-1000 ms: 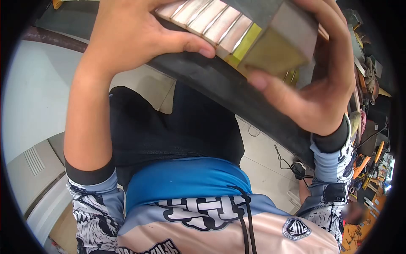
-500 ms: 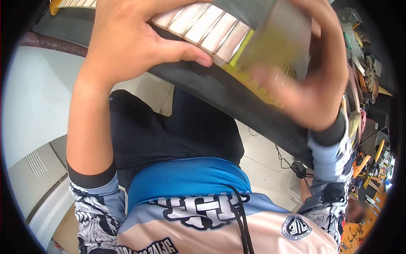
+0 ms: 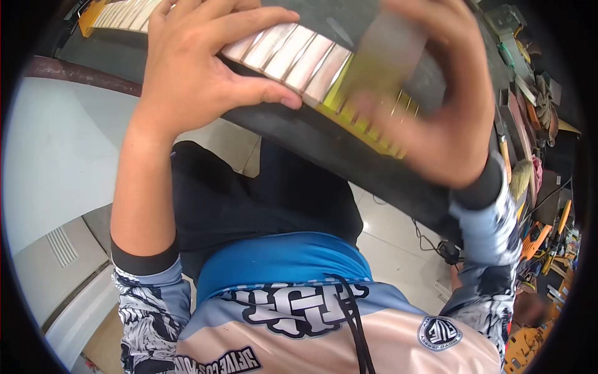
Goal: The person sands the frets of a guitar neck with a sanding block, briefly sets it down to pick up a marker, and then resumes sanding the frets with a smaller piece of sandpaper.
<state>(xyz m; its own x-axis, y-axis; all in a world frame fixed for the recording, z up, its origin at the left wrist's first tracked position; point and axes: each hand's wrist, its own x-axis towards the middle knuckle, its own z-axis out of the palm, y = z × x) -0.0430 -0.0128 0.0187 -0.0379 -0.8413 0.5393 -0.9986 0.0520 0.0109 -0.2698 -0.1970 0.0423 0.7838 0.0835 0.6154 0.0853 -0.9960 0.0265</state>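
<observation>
A guitar neck (image 3: 299, 59) lies across the dark bench top, its fretboard covered in whitish strips between the metal frets. Toward its right end is a yellow section (image 3: 389, 140) with bare frets showing. My left hand (image 3: 193, 75) is wrapped over the neck, thumb along the near edge and fingers across the far side. Over the yellow section, my right hand (image 3: 458, 124) grips a greyish flat block (image 3: 398, 50) between thumb and fingers. Both are smeared by motion, so the block's exact kind cannot be made out.
The dark bench (image 3: 311, 137) runs diagonally in front of me. Tools and cloths (image 3: 545, 112) crowd the right side, with orange-handled tools (image 3: 539, 237) lower down. A white panel (image 3: 68, 143) stands at left. A black cable (image 3: 423, 237) hangs below the bench.
The block and my right hand have shifted slightly left along the yellow section. My left hand keeps its hold on the neck; the whole view has shifted a little.
</observation>
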